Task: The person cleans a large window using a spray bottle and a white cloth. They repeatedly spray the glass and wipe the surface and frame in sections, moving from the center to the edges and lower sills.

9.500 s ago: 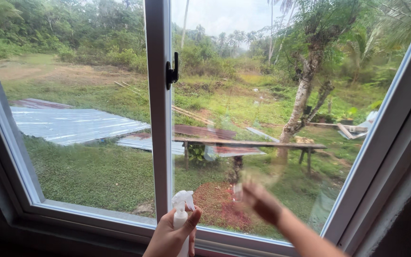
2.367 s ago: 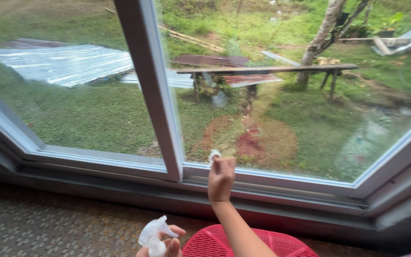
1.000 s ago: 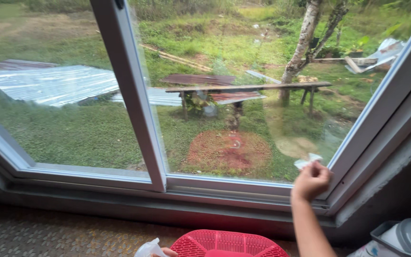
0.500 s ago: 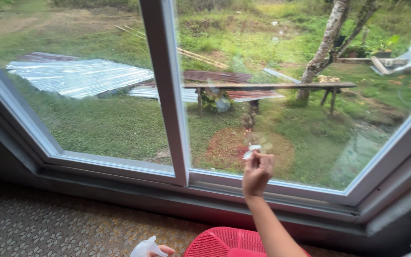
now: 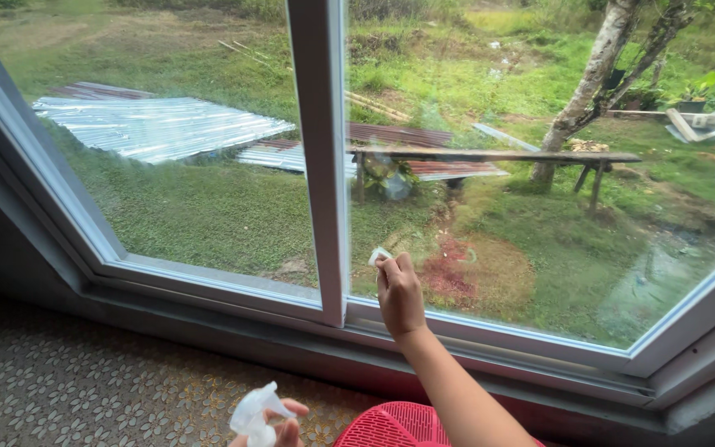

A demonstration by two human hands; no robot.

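While pressed to the right-hand pane [image 5: 539,207] low down, just right of the white centre mullion [image 5: 323,149], right hand [image 5: 400,294] closed in a loose fist around a small white wad of cloth or paper [image 5: 379,256]; only a corner of the wad peeking out above the knuckles, pointing up and left toward the mullion; long axis impossible to judge, most of it hidden in the fist; forearm running down and right to the near edge. Left hand [image 5: 279,422] barely in view at the near edge, fingers curled on the white trigger head of a spray bottle [image 5: 254,410]; nozzle aimed left and slightly away, body of the bottle cut off below. Just right of that hand, red perforated plastic basket [image 5: 395,424], partly behind the forearm. Underneath, patterned floor covering [image 5: 84,381] with small flowers; farther off, grey window sill [image 5: 233,290]. Beyond the glass: grass, corrugated metal sheets [image 5: 159,124], wooden bench [image 5: 490,157], tree trunk [image 5: 589,83].
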